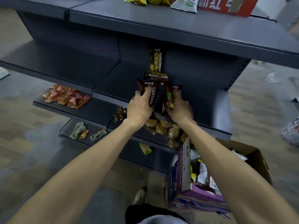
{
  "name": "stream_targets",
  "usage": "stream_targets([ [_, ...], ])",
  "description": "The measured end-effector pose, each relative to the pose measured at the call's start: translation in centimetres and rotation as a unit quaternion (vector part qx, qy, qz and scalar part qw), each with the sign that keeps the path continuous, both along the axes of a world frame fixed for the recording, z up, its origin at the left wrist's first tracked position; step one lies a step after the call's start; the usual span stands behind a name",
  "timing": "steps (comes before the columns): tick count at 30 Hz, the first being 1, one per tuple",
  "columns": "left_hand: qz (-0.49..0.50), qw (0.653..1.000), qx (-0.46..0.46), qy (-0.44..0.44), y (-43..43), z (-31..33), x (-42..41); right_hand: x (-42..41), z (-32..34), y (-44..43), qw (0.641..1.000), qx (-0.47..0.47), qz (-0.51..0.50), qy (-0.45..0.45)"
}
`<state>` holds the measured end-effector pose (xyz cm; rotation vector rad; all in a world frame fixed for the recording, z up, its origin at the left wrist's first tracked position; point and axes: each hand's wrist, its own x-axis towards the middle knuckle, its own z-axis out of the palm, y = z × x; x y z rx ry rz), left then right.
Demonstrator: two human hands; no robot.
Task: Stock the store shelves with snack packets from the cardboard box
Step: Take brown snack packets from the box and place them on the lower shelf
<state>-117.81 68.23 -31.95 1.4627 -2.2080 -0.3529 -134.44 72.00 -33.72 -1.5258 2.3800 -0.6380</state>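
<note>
While gripped, packets [151,94] upright, lengthwise.

Dim, flat indoor light with a bluish cast; the dark shelving [97,75] swallows detail, and the recess above the left hand [139,107] sits in deep shadow. A soft sheen lies on the top shelf [145,25]. Wide-angle bending curves the shelf edges. Far corners smear with blur; packet print above both hands reads sharp.
</note>
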Motion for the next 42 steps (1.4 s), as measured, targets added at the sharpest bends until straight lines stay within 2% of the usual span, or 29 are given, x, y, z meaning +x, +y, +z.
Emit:
stream_targets([
  [4,-0.025,1.000,0.014,-0.004,-5.4,-0.6,-0.2,-0.5,-0.2,-4.5,0.999,-0.007,-0.045,-0.019],
  [17,-0.071,0.997,0.027,0.011,-14.2,-1.5,1.6,0.9,-0.7,-10.9,0.995,0.006,-0.094,0.035],
  [30,-0.210,0.977,0.045,-0.007,-21.2,-2.7,3.6,4.8,-1.2,-13.4,0.973,0.104,-0.197,0.065],
  [36,-0.206,0.978,0.045,-0.003,-22.4,-3.2,3.0,3.7,-1.9,-14.1,0.959,0.191,-0.199,0.058],
  [42,-0.182,0.983,0.034,-0.007,-23.6,-3.4,3.5,-1.4,-1.1,-12.5,0.945,0.217,-0.236,0.069],
])
